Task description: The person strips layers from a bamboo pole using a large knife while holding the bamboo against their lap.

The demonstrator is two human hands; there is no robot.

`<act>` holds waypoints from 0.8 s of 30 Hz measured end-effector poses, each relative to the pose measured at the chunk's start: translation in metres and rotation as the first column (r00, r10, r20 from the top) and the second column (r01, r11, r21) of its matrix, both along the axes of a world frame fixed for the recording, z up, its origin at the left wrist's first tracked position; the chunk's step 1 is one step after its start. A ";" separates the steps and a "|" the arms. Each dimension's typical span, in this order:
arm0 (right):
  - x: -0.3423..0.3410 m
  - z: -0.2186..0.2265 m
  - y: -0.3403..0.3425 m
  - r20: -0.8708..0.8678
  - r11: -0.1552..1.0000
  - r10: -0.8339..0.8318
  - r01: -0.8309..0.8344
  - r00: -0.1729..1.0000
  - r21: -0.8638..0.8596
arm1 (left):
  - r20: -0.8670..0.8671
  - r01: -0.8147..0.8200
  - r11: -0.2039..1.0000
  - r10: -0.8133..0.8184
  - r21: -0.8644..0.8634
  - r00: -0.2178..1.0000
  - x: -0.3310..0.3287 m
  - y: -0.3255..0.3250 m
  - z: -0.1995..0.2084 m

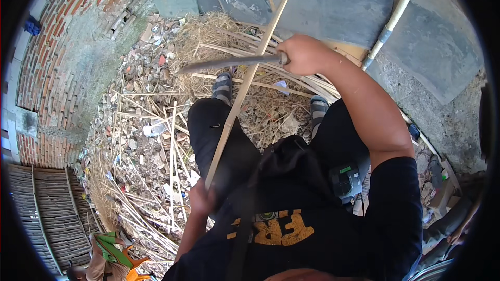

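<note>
A long pale bamboo strip [234, 112] slants from beside my left thigh up past the top of the picture. My left hand [201, 200], slightly blurred, is closed around its lower end. In my right hand [303, 55], closed on the handle, is a machete [219, 65] with a dark blade pointing left. The blade crosses the strip well above my left hand; whether it cuts into the strip I cannot tell. Below it are my knees and my sandaled feet [222, 87].
Split bamboo strips [173, 166] and dry straw [208, 30] lie on rubble-strewn ground. A brick wall [67, 67] stands left, grey sheets [338, 5] ahead, and a pale pole [398, 13] leans at right. Another person [101, 265] is at lower left.
</note>
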State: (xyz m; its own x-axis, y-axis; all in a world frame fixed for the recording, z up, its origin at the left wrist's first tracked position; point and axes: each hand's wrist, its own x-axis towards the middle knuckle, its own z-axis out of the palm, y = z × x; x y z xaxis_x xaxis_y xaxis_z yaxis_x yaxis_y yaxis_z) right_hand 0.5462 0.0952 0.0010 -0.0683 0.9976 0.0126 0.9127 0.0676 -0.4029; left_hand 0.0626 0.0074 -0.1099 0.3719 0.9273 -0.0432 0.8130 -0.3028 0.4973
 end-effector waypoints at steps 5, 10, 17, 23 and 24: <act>0.030 -0.021 0.010 -0.032 0.993 -0.101 0.103 0.994 0.057 | -0.078 -0.002 1.000 0.002 -0.007 0.997 -0.003 -0.002 -0.004; 0.051 -0.013 0.016 -0.183 0.956 -0.278 0.291 0.943 0.048 | -0.032 0.031 0.999 -0.030 0.010 0.999 -0.005 0.006 -0.006; -0.003 0.013 -0.010 0.026 1.000 0.000 0.001 1.000 -0.018 | 0.037 0.027 0.999 -0.026 -0.045 0.999 -0.011 0.005 -0.006; 0.043 -0.008 0.003 -0.158 0.957 -0.231 0.254 0.960 0.142 | 0.026 -0.002 0.995 0.004 -0.099 1.000 0.007 0.010 0.012; 0.051 -0.007 0.007 -0.238 0.915 -0.362 0.392 0.901 0.095 | 0.010 -0.036 0.987 0.038 -0.159 0.999 0.006 0.009 0.012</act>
State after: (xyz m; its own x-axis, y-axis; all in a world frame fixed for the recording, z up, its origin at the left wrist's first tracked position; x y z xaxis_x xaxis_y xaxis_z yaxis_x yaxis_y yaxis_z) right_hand 0.5976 0.1019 -0.0059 0.3322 0.9351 0.1236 0.7756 -0.1963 -0.5999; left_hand 0.0686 0.0159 -0.0982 0.3387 0.9223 -0.1864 0.8153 -0.1888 0.5474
